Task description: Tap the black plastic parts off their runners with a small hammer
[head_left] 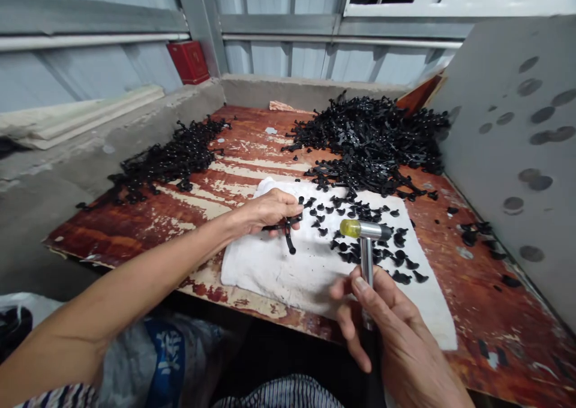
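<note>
My left hand point(272, 211) is closed on a few slim black parts with knobbed ends, held over the left side of a white cloth point(270, 276). One black part point(290, 240) hangs down below the fingers. In my right hand point(382, 312) is a small mallet point(366, 255), its shaft gripped between thumb and fingers, the head raised above the cloth. The mallet has a yellow translucent face on the left, a black face on the right and a metal shaft. Several small black caps point(398, 257) lie scattered on the cloth beyond and beside the mallet head.
A large heap of black parts point(360, 138) lies at the back right of the worn reddish board point(252, 132), a smaller heap point(175, 156) at the left. A grey spotted panel point(517, 156) bounds the right side. A red box point(189, 62) stands on the ledge at back left.
</note>
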